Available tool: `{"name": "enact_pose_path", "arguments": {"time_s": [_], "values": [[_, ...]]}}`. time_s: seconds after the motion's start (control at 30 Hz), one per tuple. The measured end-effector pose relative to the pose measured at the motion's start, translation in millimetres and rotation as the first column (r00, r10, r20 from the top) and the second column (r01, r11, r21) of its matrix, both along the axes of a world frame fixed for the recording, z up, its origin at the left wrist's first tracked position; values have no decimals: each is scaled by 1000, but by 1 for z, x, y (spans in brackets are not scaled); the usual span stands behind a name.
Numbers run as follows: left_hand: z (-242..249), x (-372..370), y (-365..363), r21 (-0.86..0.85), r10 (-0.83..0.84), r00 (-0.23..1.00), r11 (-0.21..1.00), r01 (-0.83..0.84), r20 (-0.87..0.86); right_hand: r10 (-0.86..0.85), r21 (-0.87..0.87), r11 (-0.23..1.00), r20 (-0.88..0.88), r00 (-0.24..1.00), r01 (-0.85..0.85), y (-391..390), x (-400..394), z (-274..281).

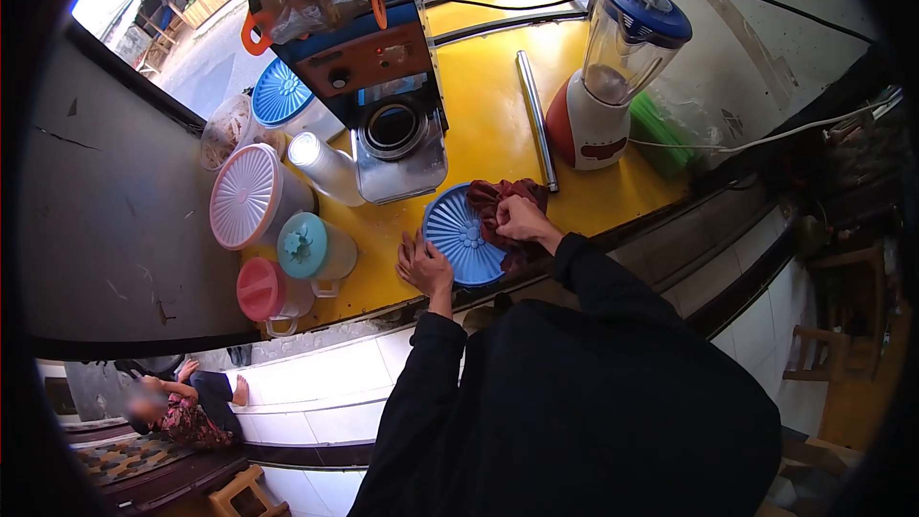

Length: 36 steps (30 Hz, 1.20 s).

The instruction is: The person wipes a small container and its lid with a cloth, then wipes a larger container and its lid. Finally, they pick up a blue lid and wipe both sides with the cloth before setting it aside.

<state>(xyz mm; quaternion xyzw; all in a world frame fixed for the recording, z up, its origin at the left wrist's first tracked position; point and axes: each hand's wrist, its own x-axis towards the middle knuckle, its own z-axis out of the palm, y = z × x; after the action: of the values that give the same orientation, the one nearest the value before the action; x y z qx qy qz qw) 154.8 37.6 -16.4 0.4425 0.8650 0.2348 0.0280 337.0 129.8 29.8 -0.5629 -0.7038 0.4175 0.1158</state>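
Note:
A round blue lid with raised ribs lies at the front of the yellow counter, directly before me. Bunched over its right side is a dark red cloth. My right hand has its fingers closed on that cloth, pressing it against the lid. At the lid's left edge rests my left hand, fingers stretched out and touching the rim. Whatever is under the lid is mostly hidden.
A cup sealing machine stands behind the lid. Lidded tubs, a pink-lidded tub among them, and a stack of cups are leftward. To the right are a metal tube, a blender and cables. A person sits lower left.

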Motion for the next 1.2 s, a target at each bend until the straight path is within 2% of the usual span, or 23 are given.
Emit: {"name": "enact_pose_path", "arguments": {"time_s": [0.07, 0.1, 0.27, 0.33, 0.37, 0.43, 0.53, 0.87, 0.93, 0.97, 1.1, 1.17, 1.2], "values": [[-1, -1, 0, 20, 11, 1000, 1000, -11, -17, 123, 24, 992, 3, 992, -124, -10, 12, -4], [-1, -1, 1, 21, 14, 1000, 1000, -13, -17, 131, -34, 991, 21, 991, -130, -15, 16, -4], [5, 2, 0, 17, 20, 1000, 1000, -20, -14, 138, -12, 990, 123, 983, -138, -38, 12, 17], [7, 2, 0, 12, 16, 1000, 1000, -15, -9, 199, -19, 979, 251, 947, -201, -41, 6, 22], [7, 2, 0, 6, 14, 1000, 1000, -14, -3, 199, -20, 979, 250, 948, -201, -41, 4, 19], [6, 1, 0, 4, 15, 1000, 1000, -15, -2, 201, 15, 975, 366, 909, -222, -41, -2, 13], [4, 0, 0, 4, 12, 1000, 1000, -12, 8, 256, -37, 964, 395, 882, -263, -38, -11, 15], [1, -3, -2, -13, -24, 999, 1000, 25, 28, 212, 100, 962, 316, 925, -254, -38, -29, 1], [1, -3, -3, -16, -32, 999, 999, 33, 24, 120, 294, 935, 267, 956, -200, -37, -38, -2], [1, -4, -2, -19, -35, 999, 999, 35, 20, 118, 297, 934, 265, 957, -197, -36, -38, -1], [4, -2, -1, -29, -9, 1000, 1000, 10, 26, 185, 275, 923, 299, 936, -270, -38, -33, 12], [3, -1, 0, -34, -4, 999, 999, 5, 36, 315, 37, 934, 386, 867, -356, -42, -23, 23], [2, -1, 0, -34, -4, 999, 999, 6, 38, 315, 36, 934, 388, 866, -356, -44, -20, 21]]}}
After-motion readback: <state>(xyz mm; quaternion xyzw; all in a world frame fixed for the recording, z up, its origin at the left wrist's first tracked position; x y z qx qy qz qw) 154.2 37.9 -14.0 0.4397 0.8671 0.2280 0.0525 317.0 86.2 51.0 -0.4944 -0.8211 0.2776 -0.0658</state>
